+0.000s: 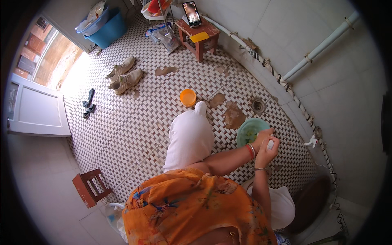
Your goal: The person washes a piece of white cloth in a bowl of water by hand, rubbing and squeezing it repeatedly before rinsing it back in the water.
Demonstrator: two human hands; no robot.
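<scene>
My left hand (264,137), with a red band and a silver-coloured bangle at its wrist, is over the right rim of a light green plastic basin (248,126). Its fingers are bent, and whether they grip something is hidden. My right hand (268,153) is pressed close against it, a bangle on its wrist too. Between the right fingers shows a small whitish object (270,145); what it is cannot be made out. Several yellow-green pieces (250,134) lie inside the basin, which stands on the tiled floor (147,128).
An orange plastic tub (188,97) stands beyond my knee. A floor drain (258,106) lies past the basin, near wall pipes (294,95). A red wooden stool (199,43) carries a phone (192,14) and a yellow lid (199,37). Shoes (126,80) and another small stool (92,187) are leftward.
</scene>
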